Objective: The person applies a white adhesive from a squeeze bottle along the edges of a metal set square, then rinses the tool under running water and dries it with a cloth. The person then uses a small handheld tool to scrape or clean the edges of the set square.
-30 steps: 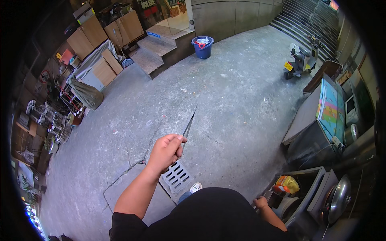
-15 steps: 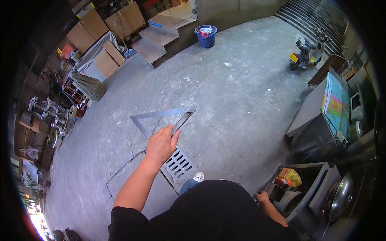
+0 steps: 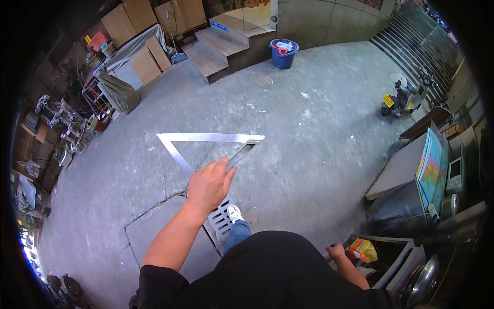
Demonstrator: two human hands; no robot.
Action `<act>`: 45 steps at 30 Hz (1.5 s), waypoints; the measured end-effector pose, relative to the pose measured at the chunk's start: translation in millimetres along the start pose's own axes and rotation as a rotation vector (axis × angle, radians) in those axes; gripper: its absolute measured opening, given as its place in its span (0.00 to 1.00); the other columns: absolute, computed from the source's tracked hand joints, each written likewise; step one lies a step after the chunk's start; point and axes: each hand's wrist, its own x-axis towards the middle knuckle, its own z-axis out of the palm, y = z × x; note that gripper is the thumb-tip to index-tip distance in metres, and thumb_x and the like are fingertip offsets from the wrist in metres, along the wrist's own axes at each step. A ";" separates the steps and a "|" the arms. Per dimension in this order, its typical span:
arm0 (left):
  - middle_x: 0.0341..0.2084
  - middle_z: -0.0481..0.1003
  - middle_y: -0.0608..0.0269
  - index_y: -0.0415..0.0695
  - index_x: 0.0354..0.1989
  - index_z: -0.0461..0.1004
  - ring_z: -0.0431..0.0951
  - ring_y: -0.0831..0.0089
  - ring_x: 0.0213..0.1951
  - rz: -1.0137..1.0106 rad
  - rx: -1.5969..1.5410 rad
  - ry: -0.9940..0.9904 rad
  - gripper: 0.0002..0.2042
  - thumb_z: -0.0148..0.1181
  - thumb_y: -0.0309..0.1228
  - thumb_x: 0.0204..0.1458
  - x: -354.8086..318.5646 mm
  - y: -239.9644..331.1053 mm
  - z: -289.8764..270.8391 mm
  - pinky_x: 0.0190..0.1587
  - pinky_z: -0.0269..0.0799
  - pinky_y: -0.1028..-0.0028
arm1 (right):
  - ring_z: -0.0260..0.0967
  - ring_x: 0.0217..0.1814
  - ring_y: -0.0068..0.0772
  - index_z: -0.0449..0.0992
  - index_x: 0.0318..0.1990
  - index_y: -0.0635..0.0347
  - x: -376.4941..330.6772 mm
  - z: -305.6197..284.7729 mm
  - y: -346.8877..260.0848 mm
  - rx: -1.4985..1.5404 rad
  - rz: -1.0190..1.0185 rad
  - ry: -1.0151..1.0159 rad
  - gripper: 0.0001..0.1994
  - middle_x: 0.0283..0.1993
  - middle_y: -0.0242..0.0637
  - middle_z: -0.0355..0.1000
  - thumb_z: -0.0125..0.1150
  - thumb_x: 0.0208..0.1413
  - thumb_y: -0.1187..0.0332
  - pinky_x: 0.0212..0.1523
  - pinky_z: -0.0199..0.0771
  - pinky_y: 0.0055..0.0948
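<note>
— Now, turned from edge-on to nearly face-on! Only a thin dark sliver a second ago, and suddenly a full silver triangular frame (image 3: 211,137), held out over the grey floor (image 3: 309,190).

— Where exactly?

— Straight up at twelve o'clock from the left hand (image 3: 208,185), with corners at about half past ten and just short of two. Third corner tucked behind the hand, out of sight.

— And held how?

— By the right-side bar, pinched between thumb and curled fingers. No second hand on the metal.

— Meaning what, from here?

— Whole outline nearly readable now, with most of the other two bars clear of the fingers. Probably all the weight on one narrow grip, so likely easy to tip or twist.

— Over to the right hand (image 3: 336,252), at four o'clock from the left!

— Curled in, low beside an open-topped unit (image 3: 397,265) with a yellow bag (image 3: 366,250) inside. Pinching something, or simply closed? Cannot tell at this size.

— Anything new underfoot?

— Yes! White shoe (image 3: 234,213) forward, from just beside the drain grate (image 3: 222,226) to over its edge, between four and five o'clock from the left hand. Apparently stepping while turning the frame.

— And farther off?

— Blue bucket (image 3: 283,56) at one o'clock, parked scooter (image 3: 406,98) at two, both well apart from the frame.
</note>
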 end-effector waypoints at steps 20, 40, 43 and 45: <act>0.26 0.76 0.60 0.43 0.51 0.78 0.78 0.60 0.27 0.072 0.067 0.086 0.19 0.71 0.34 0.52 130.7 -249.1 9.0 0.29 0.73 0.65 | 0.76 0.58 0.56 0.80 0.52 0.69 67.4 -6.5 -312.1 0.094 -0.058 0.002 0.27 0.52 0.61 0.78 0.67 0.50 0.56 0.60 0.74 0.42; 0.25 0.77 0.57 0.42 0.51 0.78 0.77 0.59 0.26 -0.042 0.211 0.088 0.19 0.72 0.32 0.50 334.2 -294.5 78.5 0.30 0.72 0.64 | 0.76 0.58 0.54 0.82 0.49 0.66 363.4 -139.0 -477.6 -0.166 -0.265 -0.036 0.27 0.52 0.57 0.78 0.68 0.48 0.53 0.61 0.75 0.42; 0.25 0.77 0.58 0.42 0.51 0.78 0.77 0.59 0.26 -0.057 0.249 0.076 0.19 0.72 0.32 0.50 346.4 -298.6 77.1 0.30 0.72 0.64 | 0.76 0.57 0.55 0.82 0.49 0.68 392.2 -194.4 -543.8 -0.047 -0.301 0.077 0.24 0.51 0.59 0.78 0.69 0.50 0.57 0.60 0.75 0.42; 0.25 0.77 0.58 0.42 0.51 0.78 0.77 0.59 0.26 -0.053 0.261 0.083 0.19 0.72 0.32 0.50 354.9 -305.8 76.9 0.30 0.72 0.64 | 0.77 0.56 0.56 0.82 0.48 0.69 398.2 -217.5 -581.0 0.009 -0.363 0.120 0.24 0.50 0.59 0.79 0.68 0.50 0.57 0.59 0.76 0.42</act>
